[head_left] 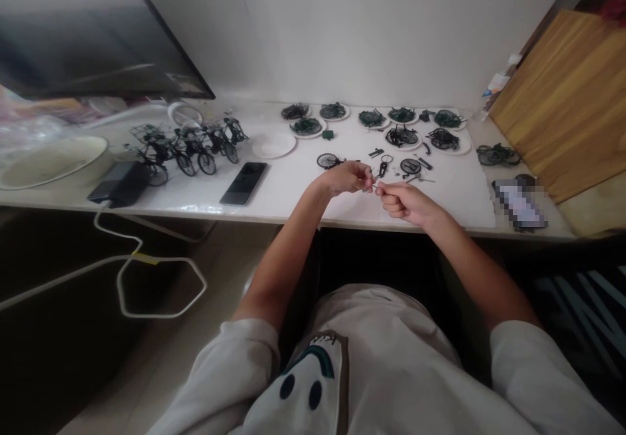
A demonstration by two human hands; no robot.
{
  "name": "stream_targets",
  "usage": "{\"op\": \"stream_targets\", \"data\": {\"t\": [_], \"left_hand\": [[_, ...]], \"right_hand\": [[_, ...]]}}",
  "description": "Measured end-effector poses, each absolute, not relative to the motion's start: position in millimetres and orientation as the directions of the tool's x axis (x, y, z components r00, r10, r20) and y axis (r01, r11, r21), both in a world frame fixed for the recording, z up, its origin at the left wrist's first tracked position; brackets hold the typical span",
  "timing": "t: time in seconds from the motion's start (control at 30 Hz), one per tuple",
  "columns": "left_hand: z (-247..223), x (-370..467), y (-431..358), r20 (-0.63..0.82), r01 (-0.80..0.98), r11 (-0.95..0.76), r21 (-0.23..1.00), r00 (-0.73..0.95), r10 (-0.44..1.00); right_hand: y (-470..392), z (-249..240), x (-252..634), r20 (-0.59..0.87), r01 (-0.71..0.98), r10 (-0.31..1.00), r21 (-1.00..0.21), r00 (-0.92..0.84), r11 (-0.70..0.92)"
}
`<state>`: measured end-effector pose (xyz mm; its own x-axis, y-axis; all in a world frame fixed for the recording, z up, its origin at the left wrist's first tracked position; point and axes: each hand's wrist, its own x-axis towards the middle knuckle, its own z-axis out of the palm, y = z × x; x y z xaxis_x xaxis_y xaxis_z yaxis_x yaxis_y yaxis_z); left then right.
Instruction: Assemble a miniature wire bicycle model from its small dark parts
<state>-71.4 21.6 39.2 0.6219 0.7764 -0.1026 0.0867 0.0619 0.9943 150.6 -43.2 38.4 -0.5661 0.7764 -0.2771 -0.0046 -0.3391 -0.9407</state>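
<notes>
My left hand (348, 178) and my right hand (401, 200) meet above the front part of the white work surface, fingertips almost touching. The right fingers are closed in a pinch on a thin light-coloured piece (375, 186). The left fingers are closed too, but what they grip is too small to make out. Just behind the left hand lies a partly built black miniature bicycle (328, 160), partly hidden by the hand. Loose black parts lie beyond my hands, among them a wheel (410, 165), a ring-shaped piece (386, 159) and a small dark bar (424, 163).
White plates with dark bicycle parts (402, 136) line the back. Several assembled miniature bicycles (186, 147) stand at left, near an empty plate (274, 145), a black phone (244, 182), a black adapter (119, 184) and a basin (100, 150). A blurred-screen phone (519, 204) lies right, beside a wooden board (562, 102).
</notes>
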Motion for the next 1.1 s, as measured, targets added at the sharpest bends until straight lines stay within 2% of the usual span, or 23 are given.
{"op": "stream_targets", "data": {"t": [0.17, 0.23, 0.3, 0.33, 0.4, 0.47, 0.53, 0.6, 0.7, 0.77, 0.87, 0.97, 1.1], "left_hand": [[39, -74, 24, -0.096, 0.039, 0.095, 0.995, 0.669, 0.737], [38, -76, 26, -0.089, 0.023, 0.099, 0.995, 0.66, 0.746], [39, -78, 26, -0.083, 0.001, 0.108, 0.994, 0.649, 0.756], [40, -78, 26, -0.08, -0.013, 0.115, 0.993, 0.646, 0.759], [43, -80, 25, -0.073, -0.039, 0.127, 0.991, 0.641, 0.764], [45, -82, 24, -0.067, -0.054, 0.133, 0.99, 0.644, 0.762], [46, -82, 24, -0.062, -0.062, 0.135, 0.989, 0.652, 0.755], [45, -82, 24, -0.061, -0.068, 0.141, 0.988, 0.663, 0.746], [41, -80, 25, -0.073, -0.066, 0.156, 0.985, 0.667, 0.742], [40, -79, 26, -0.085, -0.054, 0.158, 0.986, 0.651, 0.754], [39, -78, 25, -0.095, -0.034, 0.148, 0.988, 0.626, 0.774], [40, -78, 24, -0.096, -0.015, 0.132, 0.991, 0.612, 0.785], [39, -79, 23, -0.087, 0.018, 0.096, 0.995, 0.601, 0.794]], "right_hand": [[-48, 44, 149, -0.266, 0.063, 0.847, -0.962, -0.46, -0.267], [-51, 43, 147, -0.181, 0.157, 0.899, -0.979, -0.399, -0.127], [-53, 42, 147, 0.029, 0.276, 0.938, -0.952, -0.344, 0.131], [-53, 41, 147, 0.158, 0.34, 0.93, -0.9, -0.332, 0.274], [-53, 40, 149, 0.392, 0.467, 0.856, -0.72, -0.338, 0.514], [-52, 38, 152, 0.534, 0.59, 0.757, -0.492, -0.377, 0.641], [-50, 35, 155, 0.596, 0.689, 0.676, -0.265, -0.433, 0.675], [-47, 31, 157, 0.605, 0.741, 0.632, -0.101, -0.484, 0.664], [-44, 24, 157, 0.592, 0.76, 0.611, 0.003, -0.526, 0.65], [-43, 19, 155, 0.577, 0.759, 0.625, -0.012, -0.527, 0.651], [-45, 16, 152, 0.526, 0.769, 0.701, -0.131, -0.481, 0.626], [-51, 18, 146, 0.457, 0.731, 0.788, -0.349, -0.413, 0.586], [-57, 25, 138, 0.361, 0.492, 0.875, -0.726, -0.323, 0.481]]}}
